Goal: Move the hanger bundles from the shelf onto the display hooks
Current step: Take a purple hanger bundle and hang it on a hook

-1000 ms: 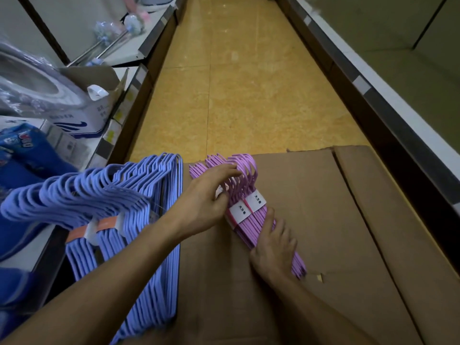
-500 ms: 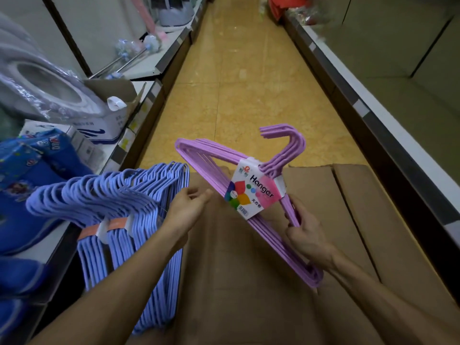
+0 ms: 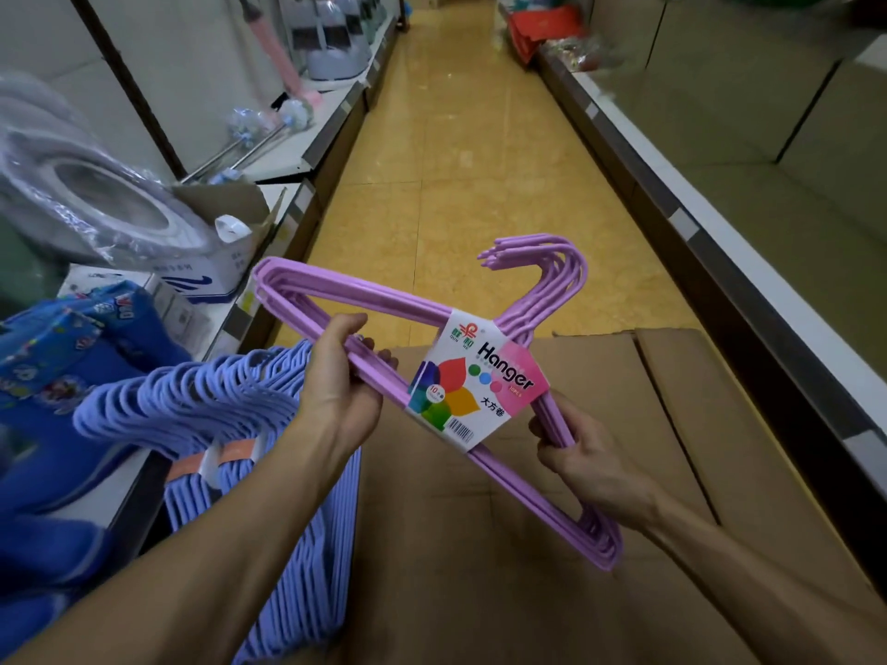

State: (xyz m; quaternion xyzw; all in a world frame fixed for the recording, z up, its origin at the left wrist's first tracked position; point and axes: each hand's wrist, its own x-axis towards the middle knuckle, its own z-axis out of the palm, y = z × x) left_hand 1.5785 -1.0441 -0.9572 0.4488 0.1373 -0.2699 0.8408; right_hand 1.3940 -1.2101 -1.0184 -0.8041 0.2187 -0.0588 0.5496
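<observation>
I see the blue hanger bundles [image 3: 201, 415] lying left of the cardboard box [image 3: 600, 544], their hooks fanned out over the shelf edge. My left hand [image 3: 336, 381] curls round the upper bars of the purple hanger bundle [image 3: 365, 362], which hangs tilted in the air above the box, hooks pointing up and away. A paper label [image 3: 475, 386] printed "Hanger" wraps its neck. My right hand [image 3: 576, 448] grips the bundle's lower side, right of the label.

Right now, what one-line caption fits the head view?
Both hands, left hand and right hand, hold a pink hanger bundle above a cardboard box, beside blue hanger bundles.
</observation>
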